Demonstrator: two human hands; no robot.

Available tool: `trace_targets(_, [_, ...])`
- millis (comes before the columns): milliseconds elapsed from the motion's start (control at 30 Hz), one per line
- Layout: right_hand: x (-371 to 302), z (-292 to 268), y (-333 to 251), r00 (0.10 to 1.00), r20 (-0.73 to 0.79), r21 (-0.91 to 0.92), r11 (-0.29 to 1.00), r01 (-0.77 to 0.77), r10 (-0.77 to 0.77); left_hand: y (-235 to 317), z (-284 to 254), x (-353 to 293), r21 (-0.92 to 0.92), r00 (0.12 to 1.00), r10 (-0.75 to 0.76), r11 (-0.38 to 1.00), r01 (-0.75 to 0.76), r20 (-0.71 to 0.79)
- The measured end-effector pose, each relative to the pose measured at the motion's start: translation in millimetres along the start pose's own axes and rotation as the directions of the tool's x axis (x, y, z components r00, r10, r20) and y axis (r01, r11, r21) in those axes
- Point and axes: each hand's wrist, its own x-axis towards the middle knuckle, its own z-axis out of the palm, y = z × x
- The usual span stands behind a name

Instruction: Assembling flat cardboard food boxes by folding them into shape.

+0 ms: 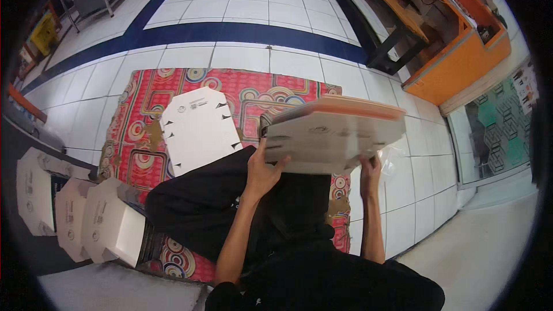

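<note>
A person in black clothes (201, 196) sits on a red mat (288, 86) with round shapes on it. The left grip (265, 171) is closed on the left side of a stack of flat boards (328, 147), thumb on the pale face. The right grip (370, 167) is closed on its lower right corner. The stack is up off the mat, over the lap, and looks blurry. To the left stand some white boxes (118, 224). Past the knee, one white board (199, 126) lies flat on the mat. Farther off are white floor tiles (242, 8), a blue stripe (230, 30) and a wooden table (397, 8).
</note>
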Motion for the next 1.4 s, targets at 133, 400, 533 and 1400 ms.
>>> trace_targets(133, [-20.1,36.5,17.2,0.992,0.073,-0.005,0.995,-0.100,0.100,-10.1,-27.5,-18.9,-0.006,0.982,-0.072,0.997,0.073,-0.173])
trace_targets(400, [-41.1,-13.8,28.4,0.991,-0.022,-0.174,0.976,-0.134,0.132,10.1,26.2,-57.3,-0.229,0.970,-0.100,0.972,0.048,-0.220])
trace_targets(533, [-31.3,-34.2,16.7,0.997,-0.019,-0.192,0.978,-0.081,0.078,-28.3,44.2,-64.7,-0.240,0.987,-0.024,0.971,-0.015,-0.160])
trace_targets(1400, [-92.3,-33.3,74.0,0.960,0.084,-0.555,0.813,-0.177,0.267,-65.5,45.5,-142.9,0.121,0.845,-0.473,0.850,0.512,-0.249])
